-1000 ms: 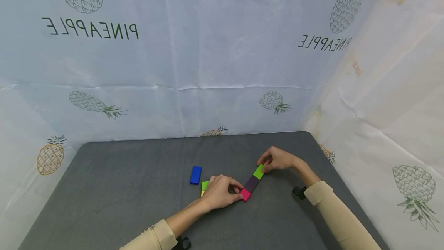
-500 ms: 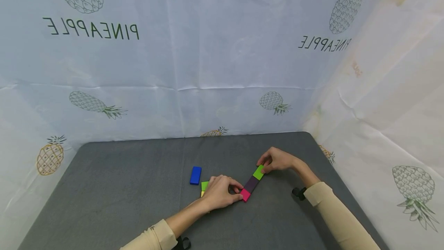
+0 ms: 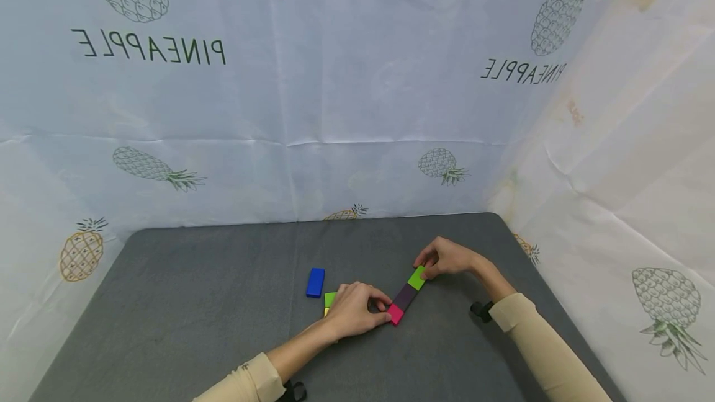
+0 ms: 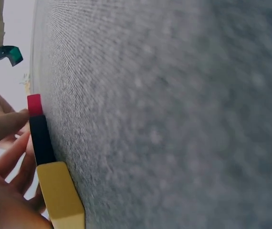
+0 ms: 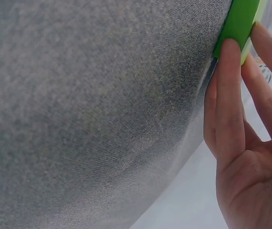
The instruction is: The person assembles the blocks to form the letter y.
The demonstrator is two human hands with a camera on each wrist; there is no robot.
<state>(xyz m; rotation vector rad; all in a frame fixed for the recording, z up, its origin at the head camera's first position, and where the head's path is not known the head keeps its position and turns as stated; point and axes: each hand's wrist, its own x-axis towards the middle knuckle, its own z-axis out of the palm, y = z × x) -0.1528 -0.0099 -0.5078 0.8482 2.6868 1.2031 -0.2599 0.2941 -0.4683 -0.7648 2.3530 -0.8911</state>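
Coloured blocks (image 3: 404, 296) lay on a dark grey worktop (image 3: 201, 303) backed by a pale sheet (image 3: 357, 98) printed with pineapples. Leftmost, a blue block (image 3: 315, 283) sat by itself. Just right of it, a green piece (image 3: 329, 299) and a sliver of yellow (image 3: 326, 312) showed, mostly covered by the left hand (image 3: 353, 309); the left wrist's view also showed a yellow block (image 4: 62, 193) beside that hand. Its thumb touched the pink block (image 3: 396, 315), with the index finger beside it; whether the two pinched it, I could not tell. This pink block formed the nearer end of a slanting row on the right half of the worktop. A dark purple block (image 3: 405, 296) followed, end to end with it, then a lime green block (image 3: 416, 277) at the far end. Rightmost, the right hand (image 3: 449, 256) gripped the lime green block between thumb and fingers, below a rolled beige sleeve (image 3: 512, 310).
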